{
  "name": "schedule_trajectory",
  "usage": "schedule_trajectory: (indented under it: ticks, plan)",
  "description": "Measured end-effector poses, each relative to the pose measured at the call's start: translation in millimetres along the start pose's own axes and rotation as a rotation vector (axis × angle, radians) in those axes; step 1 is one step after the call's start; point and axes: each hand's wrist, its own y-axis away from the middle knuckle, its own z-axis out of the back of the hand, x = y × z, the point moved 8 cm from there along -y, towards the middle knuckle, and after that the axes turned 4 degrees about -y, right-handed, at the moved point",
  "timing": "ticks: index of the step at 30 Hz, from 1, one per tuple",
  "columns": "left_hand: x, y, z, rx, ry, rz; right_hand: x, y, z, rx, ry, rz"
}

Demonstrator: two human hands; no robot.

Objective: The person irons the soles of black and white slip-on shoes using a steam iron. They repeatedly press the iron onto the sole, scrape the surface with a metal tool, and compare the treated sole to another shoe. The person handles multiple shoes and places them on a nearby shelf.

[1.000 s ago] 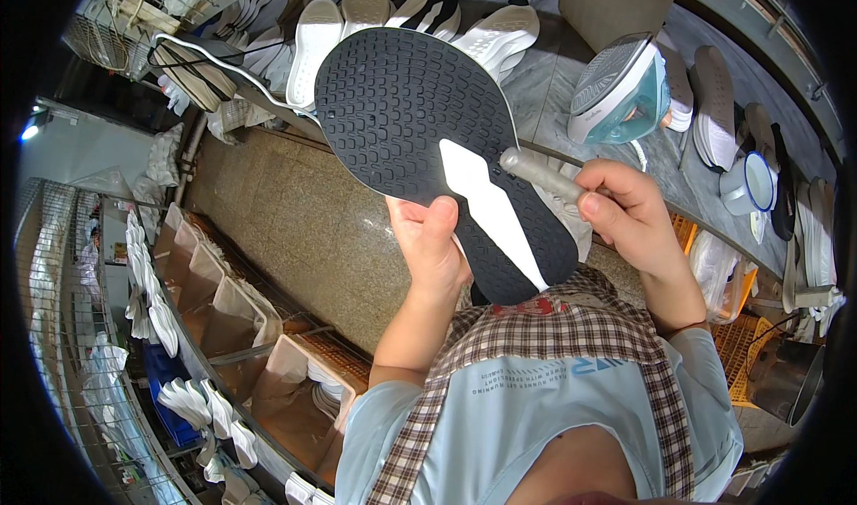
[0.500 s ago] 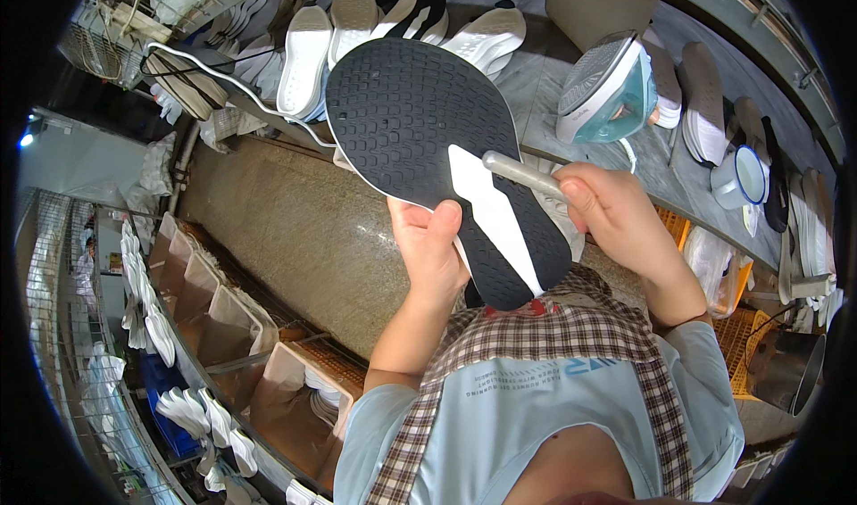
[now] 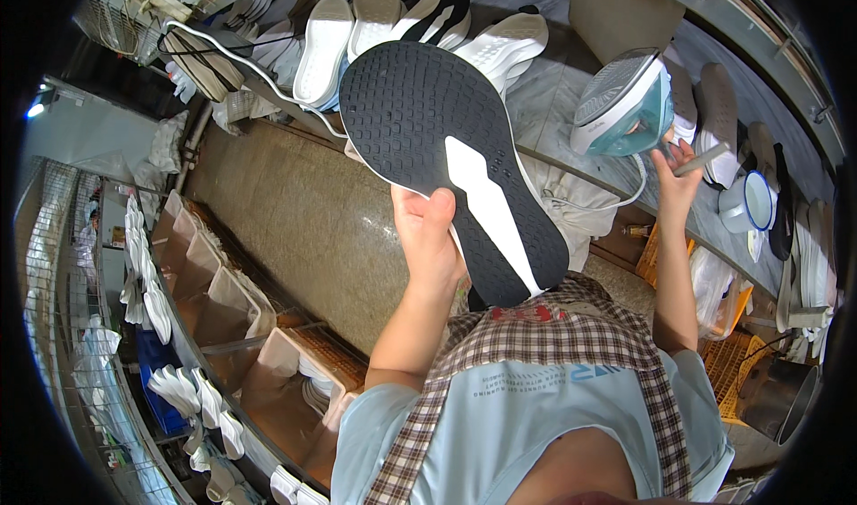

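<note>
My left hand (image 3: 427, 237) grips the edge of a large black shoe sole (image 3: 424, 103), tread facing up. A white zigzag inlay (image 3: 486, 206) runs from its middle to the narrow end, which lies against my apron. At the right, my right hand (image 3: 677, 177) is closed with a grey metal rod (image 3: 711, 158) sticking out from it. The same hand is at the heel of a white and teal clothes iron (image 3: 625, 108), its fingers around the handle. The iron's metal plate faces up and left, and its white cord (image 3: 616, 207) hangs in a loop.
White and grey shoe soles (image 3: 323, 54) line the far bench (image 3: 549, 108). A white enamel mug (image 3: 746, 203) with a blue rim stands at right. Lined bins (image 3: 277, 389) and a wire rack (image 3: 62, 282) are at left, a metal pot (image 3: 781, 402) at lower right.
My right hand has left the white inlay, carrying the rod, and moved right to the iron. The iron has shifted slightly nearer and its cord now loops out. The sole stays in my left hand.
</note>
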Motion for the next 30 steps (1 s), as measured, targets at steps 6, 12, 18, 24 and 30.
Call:
schedule_trajectory:
  ticks: [6,12,18,24,30]
  plan:
    - [2,-2,0,-0.027,-0.026,-0.024,-38,-12,-37,0.224,-0.242,-0.039]
    - [0,-7,6,-0.016,-0.195,-0.127,-40,-19,-44,0.146,-0.343,-0.131]
    - [-3,-11,14,-0.086,-0.31,-0.144,-10,-9,-41,0.199,-0.07,-0.058]
    - [-3,-15,17,-0.087,-0.377,-0.073,20,-3,-57,0.411,-0.061,0.048]
    - [-8,-18,13,-0.078,-0.487,-0.044,36,5,-71,0.543,0.072,0.144]
